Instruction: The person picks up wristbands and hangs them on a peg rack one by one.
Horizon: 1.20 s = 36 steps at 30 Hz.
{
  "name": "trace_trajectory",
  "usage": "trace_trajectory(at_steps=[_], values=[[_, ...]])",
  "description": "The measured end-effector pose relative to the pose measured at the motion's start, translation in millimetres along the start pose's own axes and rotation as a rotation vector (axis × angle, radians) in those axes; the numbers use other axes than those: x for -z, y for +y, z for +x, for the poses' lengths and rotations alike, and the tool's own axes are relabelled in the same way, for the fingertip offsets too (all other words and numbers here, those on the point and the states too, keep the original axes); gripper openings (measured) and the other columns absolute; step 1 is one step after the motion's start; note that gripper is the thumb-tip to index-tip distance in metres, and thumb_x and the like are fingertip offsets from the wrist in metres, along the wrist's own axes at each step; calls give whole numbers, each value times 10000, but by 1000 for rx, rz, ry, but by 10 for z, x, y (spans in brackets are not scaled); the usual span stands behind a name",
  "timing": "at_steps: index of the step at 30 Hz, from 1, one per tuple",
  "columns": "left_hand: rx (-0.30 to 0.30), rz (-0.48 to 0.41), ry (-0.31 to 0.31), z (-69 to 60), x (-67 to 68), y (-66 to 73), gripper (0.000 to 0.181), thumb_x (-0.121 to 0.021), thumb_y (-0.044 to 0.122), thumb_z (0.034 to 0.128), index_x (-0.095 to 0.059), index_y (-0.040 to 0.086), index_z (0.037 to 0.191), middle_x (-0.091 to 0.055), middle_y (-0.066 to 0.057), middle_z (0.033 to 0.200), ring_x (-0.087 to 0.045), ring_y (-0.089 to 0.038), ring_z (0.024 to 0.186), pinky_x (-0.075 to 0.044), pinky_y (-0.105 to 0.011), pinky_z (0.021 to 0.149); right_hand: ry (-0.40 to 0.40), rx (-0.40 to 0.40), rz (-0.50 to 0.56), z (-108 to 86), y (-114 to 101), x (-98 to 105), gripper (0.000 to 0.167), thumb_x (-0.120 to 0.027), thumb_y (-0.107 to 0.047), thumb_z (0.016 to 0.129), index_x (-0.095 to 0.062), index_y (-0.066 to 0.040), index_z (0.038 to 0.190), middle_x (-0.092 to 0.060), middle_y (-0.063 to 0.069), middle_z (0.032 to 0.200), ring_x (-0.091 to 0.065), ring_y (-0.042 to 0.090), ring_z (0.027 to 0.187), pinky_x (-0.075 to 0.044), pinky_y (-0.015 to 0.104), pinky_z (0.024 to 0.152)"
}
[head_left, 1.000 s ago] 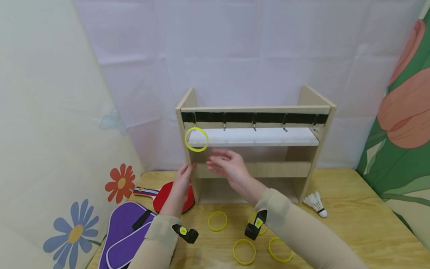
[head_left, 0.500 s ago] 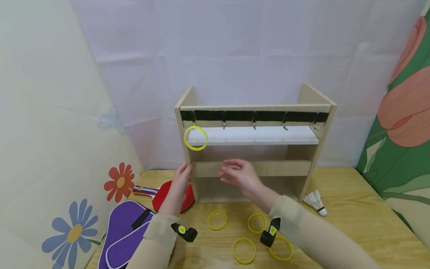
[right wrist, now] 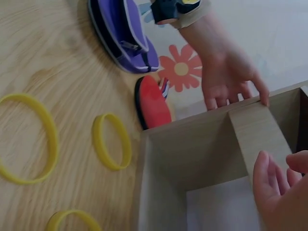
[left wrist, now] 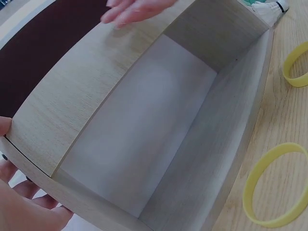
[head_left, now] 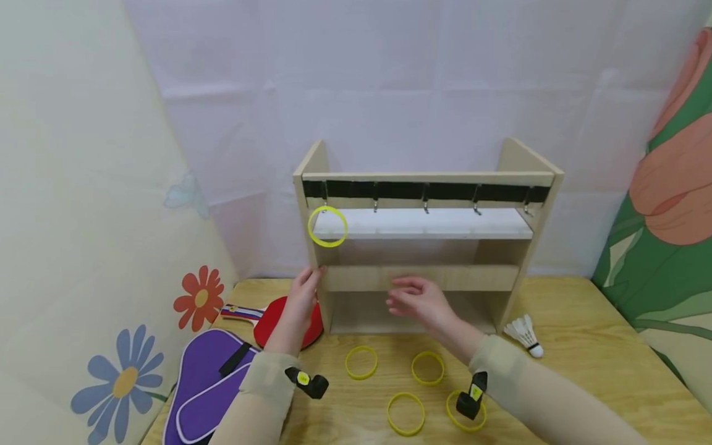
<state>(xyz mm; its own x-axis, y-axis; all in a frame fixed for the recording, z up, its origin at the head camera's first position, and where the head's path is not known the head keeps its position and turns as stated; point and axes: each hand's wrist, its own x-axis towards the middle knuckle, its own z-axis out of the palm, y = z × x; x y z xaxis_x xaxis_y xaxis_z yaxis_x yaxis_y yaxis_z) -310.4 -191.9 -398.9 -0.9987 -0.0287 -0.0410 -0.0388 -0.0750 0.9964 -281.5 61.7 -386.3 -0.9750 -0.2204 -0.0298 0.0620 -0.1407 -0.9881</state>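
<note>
A wooden shelf rack (head_left: 417, 278) with a black strip of several hooks (head_left: 400, 190) stands at the back. One yellow ring (head_left: 310, 227) hangs from its leftmost hook. My left hand (head_left: 300, 300) grips the rack's left side panel, thumb on the front edge and fingers along the outside, as the right wrist view shows. My right hand (head_left: 425, 306), loosely bent and holding nothing, hovers in front of the middle board (right wrist: 260, 130). Several yellow rings (head_left: 361, 376) lie flat on the table in front of the rack.
Left of the rack lie a red paddle (head_left: 272, 318) and a purple case (head_left: 194, 377). A white shuttlecock (head_left: 524, 335) lies by its right foot on the wooden table (head_left: 601, 371). Patterned cloths hang at both sides.
My right hand has moved right and down, away from the hanging ring. My left hand has stayed at the side panel. The ring hangs as before.
</note>
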Motion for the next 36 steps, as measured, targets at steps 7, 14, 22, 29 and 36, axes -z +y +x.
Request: trace_trajectory(at_steps=[7, 14, 22, 29, 36], values=[[13, 4, 1, 4, 3, 7, 522, -479, 319, 1031, -387, 155, 1517, -336, -109, 1566, -254, -327, 1473, -169, -587, 1215, 21, -23, -52, -69, 169, 250, 354, -570, 38, 952, -517, 137, 1288, -695, 69, 956, -701, 148, 830, -605, 293, 782], [0, -14, -1, 21, -3, -5, 507, -482, 299, 1029, -401, 157, 1509, -353, -105, 1547, -279, -306, 1449, -177, -565, 1220, 9, -23, -119, -167, 233, 496, 372, -560, 21, 963, -488, 164, 1298, -697, 12, 896, -699, 125, 815, -606, 297, 770], [3, -11, -5, 15, 11, -15, 540, -482, 309, 1028, -366, 153, 1532, -327, -112, 1576, -254, -321, 1476, -173, -566, 1221, 12, -29, -143, -281, 400, 731, 406, -541, 37, 962, -436, 218, 1310, -704, -6, 864, -701, 119, 797, -609, 324, 777], [-7, -27, 0, 20, 7, -2, 519, -478, 285, 1032, -380, 143, 1521, -358, -115, 1555, -294, -295, 1453, -186, -541, 1223, -8, -42, -125, -364, 507, 920, 437, -566, 37, 944, -420, 238, 1303, -707, -22, 864, -707, 107, 795, -611, 310, 754], [18, -14, -5, 13, 6, 3, 548, -481, 316, 1029, -350, 170, 1541, -326, -107, 1582, -239, -315, 1491, -160, -568, 1223, -33, -57, -185, -458, 522, 1103, 448, -592, 0, 946, -426, 234, 1291, -712, 6, 904, -710, 131, 826, -609, 306, 748]])
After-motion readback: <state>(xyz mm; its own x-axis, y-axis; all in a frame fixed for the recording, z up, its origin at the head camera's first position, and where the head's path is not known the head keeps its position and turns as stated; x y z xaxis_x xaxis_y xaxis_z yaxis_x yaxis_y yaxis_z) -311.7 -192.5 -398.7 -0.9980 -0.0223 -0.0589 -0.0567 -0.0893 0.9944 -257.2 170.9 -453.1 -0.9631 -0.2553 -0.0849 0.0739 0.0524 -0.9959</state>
